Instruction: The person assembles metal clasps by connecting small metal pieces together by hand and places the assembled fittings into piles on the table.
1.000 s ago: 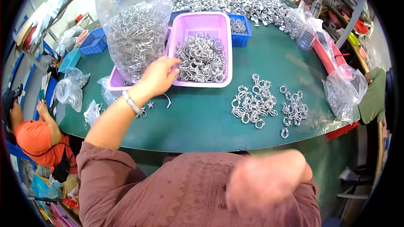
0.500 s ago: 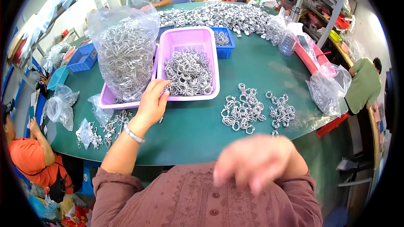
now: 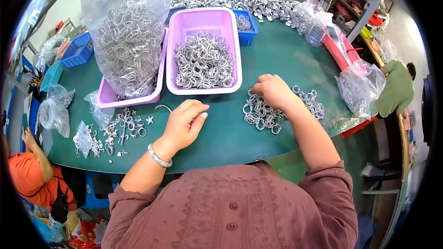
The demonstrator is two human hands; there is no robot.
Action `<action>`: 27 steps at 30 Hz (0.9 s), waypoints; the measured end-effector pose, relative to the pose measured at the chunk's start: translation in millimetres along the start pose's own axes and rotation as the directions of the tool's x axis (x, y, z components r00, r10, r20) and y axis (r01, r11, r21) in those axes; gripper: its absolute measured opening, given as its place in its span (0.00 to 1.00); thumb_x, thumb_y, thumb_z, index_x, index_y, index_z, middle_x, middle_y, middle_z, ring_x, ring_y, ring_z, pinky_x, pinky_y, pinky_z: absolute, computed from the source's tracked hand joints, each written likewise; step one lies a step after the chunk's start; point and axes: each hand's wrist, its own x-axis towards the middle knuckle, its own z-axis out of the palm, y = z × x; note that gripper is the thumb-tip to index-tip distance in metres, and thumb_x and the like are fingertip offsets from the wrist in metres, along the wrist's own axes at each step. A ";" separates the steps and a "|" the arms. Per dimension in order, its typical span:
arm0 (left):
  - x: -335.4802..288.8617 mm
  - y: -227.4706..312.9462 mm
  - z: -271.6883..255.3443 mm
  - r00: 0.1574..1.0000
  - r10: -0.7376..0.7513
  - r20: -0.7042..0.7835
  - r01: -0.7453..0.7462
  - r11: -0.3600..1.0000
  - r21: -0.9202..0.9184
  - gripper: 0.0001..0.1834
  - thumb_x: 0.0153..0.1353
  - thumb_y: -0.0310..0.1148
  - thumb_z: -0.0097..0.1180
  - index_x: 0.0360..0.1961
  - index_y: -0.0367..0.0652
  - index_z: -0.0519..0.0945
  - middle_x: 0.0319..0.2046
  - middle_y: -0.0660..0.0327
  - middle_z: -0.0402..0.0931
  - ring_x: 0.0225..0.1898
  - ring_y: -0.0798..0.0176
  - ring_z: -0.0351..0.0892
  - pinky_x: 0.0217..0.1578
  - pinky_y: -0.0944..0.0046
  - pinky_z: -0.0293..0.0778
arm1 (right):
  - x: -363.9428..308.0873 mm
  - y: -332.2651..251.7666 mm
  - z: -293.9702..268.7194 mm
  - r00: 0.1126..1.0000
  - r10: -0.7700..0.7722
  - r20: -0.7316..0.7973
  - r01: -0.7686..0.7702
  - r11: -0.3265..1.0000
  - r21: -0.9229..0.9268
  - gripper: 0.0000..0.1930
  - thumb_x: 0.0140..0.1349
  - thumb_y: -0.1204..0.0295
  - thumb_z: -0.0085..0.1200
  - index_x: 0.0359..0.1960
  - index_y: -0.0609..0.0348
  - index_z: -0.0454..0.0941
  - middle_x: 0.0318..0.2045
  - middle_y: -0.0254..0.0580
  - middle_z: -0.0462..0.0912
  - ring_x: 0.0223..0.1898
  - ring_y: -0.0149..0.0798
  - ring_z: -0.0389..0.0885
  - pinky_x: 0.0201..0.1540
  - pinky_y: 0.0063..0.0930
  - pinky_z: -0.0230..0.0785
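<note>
My right hand [image 3: 275, 93] reaches onto the upper edge of a heap of small silver metal rings [image 3: 260, 115]. Its fingers are curled down; what lies under the fingertips is hidden. Beside that hand, a second small pile of rings [image 3: 313, 103] lies to the right. My left hand [image 3: 187, 122], with a bangle at the wrist, hovers over the green table [image 3: 217, 133] in front of the pink basket [image 3: 236, 60]. Thumb and index finger stand slightly apart there, with nothing visible between them. More silver rings [image 3: 205, 62] fill the lower part of the basket.
A big clear bag of rings [image 3: 127, 50] leans in another pink basket [image 3: 108, 103]. Loose metal bits [image 3: 124, 127] lie at the left. Silver pieces [image 3: 235, 0] spread across the back. A blue bin [image 3: 245, 38] and a plastic bag [image 3: 362, 87] stand farther off; people are around the table.
My left hand has left the basket's near edge and come toward me and to the right. My right hand has gone from near my chest out to the ring heap. The view has shifted.
</note>
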 end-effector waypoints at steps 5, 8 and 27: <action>-6.3 -1.3 3.7 0.999 -0.041 0.018 0.042 0.996 -0.083 0.08 0.51 0.21 0.52 0.34 0.37 0.76 0.29 0.59 0.73 0.24 0.67 0.71 0.24 0.71 0.68 | 3.0 6.8 -1.2 0.998 -0.059 0.004 0.058 0.995 0.080 0.07 0.44 0.78 0.52 0.27 0.56 0.77 0.26 0.40 0.74 0.36 0.45 0.73 0.39 0.35 0.66; -8.5 1.6 8.5 0.996 -0.018 0.085 0.031 0.989 -0.148 0.08 0.51 0.22 0.53 0.34 0.37 0.77 0.29 0.59 0.73 0.24 0.67 0.71 0.25 0.71 0.67 | -2.8 5.7 -6.7 0.999 -0.018 -0.035 0.024 0.985 0.173 0.06 0.44 0.79 0.51 0.27 0.58 0.76 0.27 0.42 0.75 0.35 0.46 0.73 0.38 0.35 0.66; -14.7 -6.5 13.4 0.855 -0.298 0.425 0.517 0.562 -0.646 0.19 0.58 0.26 0.48 0.51 0.36 0.66 0.39 0.61 0.73 0.36 0.69 0.74 0.36 0.69 0.72 | -9.6 -100.1 -8.8 0.936 -0.147 -0.320 0.320 0.732 0.601 0.09 0.47 0.81 0.52 0.32 0.61 0.72 0.26 0.42 0.73 0.31 0.46 0.72 0.34 0.34 0.66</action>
